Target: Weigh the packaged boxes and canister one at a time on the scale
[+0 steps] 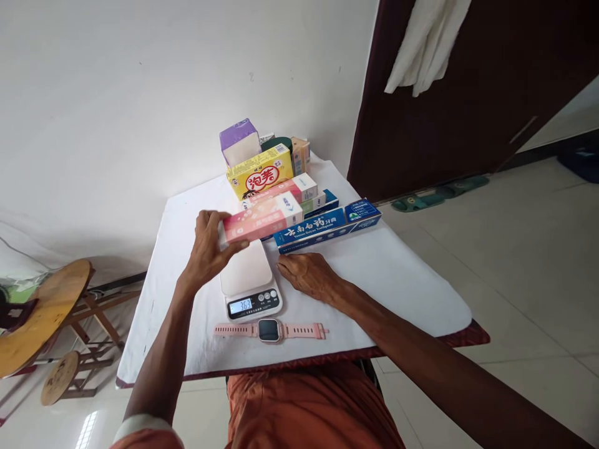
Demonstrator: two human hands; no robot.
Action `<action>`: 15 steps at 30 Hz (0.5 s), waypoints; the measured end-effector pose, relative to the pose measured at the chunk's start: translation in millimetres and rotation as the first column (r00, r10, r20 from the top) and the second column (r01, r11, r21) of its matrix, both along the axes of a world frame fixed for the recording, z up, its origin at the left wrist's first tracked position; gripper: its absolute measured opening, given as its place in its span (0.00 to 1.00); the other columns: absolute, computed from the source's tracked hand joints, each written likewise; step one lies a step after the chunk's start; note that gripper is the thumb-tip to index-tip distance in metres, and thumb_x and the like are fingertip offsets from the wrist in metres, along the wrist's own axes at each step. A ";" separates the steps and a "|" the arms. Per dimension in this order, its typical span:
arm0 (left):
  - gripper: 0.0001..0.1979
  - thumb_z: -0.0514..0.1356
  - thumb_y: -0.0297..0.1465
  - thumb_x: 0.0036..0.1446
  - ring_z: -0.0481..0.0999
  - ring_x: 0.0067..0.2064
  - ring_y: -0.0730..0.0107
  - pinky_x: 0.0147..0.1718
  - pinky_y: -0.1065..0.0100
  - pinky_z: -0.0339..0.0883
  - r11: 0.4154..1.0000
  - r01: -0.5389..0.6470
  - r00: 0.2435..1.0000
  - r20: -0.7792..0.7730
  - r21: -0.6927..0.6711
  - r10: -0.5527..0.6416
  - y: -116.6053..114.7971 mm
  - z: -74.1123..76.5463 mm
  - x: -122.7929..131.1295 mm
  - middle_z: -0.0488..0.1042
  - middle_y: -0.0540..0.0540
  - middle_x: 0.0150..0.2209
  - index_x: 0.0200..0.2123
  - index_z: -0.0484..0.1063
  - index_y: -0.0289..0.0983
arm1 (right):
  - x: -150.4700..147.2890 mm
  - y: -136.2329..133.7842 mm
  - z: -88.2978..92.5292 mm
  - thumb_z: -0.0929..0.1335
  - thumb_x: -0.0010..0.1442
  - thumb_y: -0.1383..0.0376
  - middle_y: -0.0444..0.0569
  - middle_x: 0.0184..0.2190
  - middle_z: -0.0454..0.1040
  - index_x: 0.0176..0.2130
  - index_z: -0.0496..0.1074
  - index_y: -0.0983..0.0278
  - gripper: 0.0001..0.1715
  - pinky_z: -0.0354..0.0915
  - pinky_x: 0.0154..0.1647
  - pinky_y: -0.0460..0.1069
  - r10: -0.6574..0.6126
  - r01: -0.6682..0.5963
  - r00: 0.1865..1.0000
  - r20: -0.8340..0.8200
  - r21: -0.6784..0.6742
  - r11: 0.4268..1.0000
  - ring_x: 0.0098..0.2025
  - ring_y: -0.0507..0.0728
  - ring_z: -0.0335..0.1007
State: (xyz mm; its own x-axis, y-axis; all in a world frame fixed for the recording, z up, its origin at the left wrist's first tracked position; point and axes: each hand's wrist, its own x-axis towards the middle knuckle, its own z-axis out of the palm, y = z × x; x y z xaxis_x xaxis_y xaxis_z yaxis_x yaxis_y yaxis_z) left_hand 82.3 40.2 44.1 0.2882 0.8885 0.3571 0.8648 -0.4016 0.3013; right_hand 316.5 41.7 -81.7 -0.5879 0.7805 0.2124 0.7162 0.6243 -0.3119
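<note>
My left hand (209,246) grips a pink toothpaste box (262,218) by its left end, tilted above the white kitchen scale (246,268). The scale's display reads what looks like 363. Beside the scale's right edge, my right hand (309,275) rests low over the tabletop, palm down, fingers curled together with nothing visible in them. Just beyond that hand lies a blue toothpaste box (327,226). Another pink box (306,186), a green-and-white box (314,202) and a further blue box (331,199) are partly hidden behind the held one.
A pink-strapped watch (269,330) lies along the near side of the white-covered table (402,284). At the back stand a yellow snack box (262,174), a purple-and-white pack (239,140), a dark green round lid (281,143) and a peach carton (301,156). Wooden stools (60,377) are left.
</note>
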 end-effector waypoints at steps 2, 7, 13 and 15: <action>0.25 0.64 0.50 0.64 0.68 0.55 0.54 0.57 0.53 0.67 0.998 -0.025 0.999 0.025 -0.059 0.026 -28.1 -10.2 -16.7 0.65 0.42 0.51 0.55 0.65 0.43 | -0.4 0.2 -0.8 0.60 0.75 0.64 0.53 0.33 0.82 0.42 0.78 0.66 0.19 0.49 0.30 0.51 -0.011 0.011 1.000 0.010 -0.012 1.000 0.31 0.56 0.74; 0.22 0.67 0.44 0.63 0.69 0.54 0.54 0.57 0.52 0.67 0.975 -0.114 0.986 0.100 -0.190 0.135 -73.1 -47.5 -50.2 0.65 0.43 0.50 0.54 0.66 0.43 | -1.0 0.5 -6.2 0.59 0.74 0.64 0.52 0.34 0.83 0.43 0.79 0.65 0.20 0.48 0.30 0.50 -0.029 0.029 0.999 -0.024 -0.009 1.000 0.31 0.56 0.74; 0.25 0.68 0.44 0.62 0.68 0.56 0.53 0.59 0.49 0.67 0.976 -0.130 0.980 0.124 -0.176 0.153 -74.5 -75.2 -58.6 0.66 0.42 0.52 0.57 0.66 0.42 | -0.2 1.9 -11.7 0.60 0.73 0.63 0.52 0.30 0.81 0.38 0.78 0.65 0.20 0.48 0.30 0.50 -0.047 0.049 0.995 -0.088 0.024 0.998 0.28 0.54 0.69; 0.27 0.67 0.46 0.63 0.67 0.58 0.51 0.60 0.47 0.65 0.981 -0.127 0.986 0.091 -0.149 0.141 -72.3 -77.4 -58.1 0.66 0.40 0.54 0.59 0.66 0.43 | 0.4 2.1 -11.8 0.60 0.73 0.62 0.51 0.29 0.81 0.37 0.77 0.65 0.20 0.48 0.30 0.50 -0.049 0.052 0.994 -0.094 0.026 0.998 0.27 0.54 0.69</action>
State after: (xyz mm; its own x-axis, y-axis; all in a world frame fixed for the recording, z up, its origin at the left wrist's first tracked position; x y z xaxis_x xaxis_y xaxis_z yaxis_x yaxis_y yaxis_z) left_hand 24.2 -32.1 -33.3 0.1321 0.9604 0.2452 0.8704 -0.2308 0.4349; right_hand 316.9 43.9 -93.6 -0.5245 0.8016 0.2869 0.7156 0.5976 -0.3616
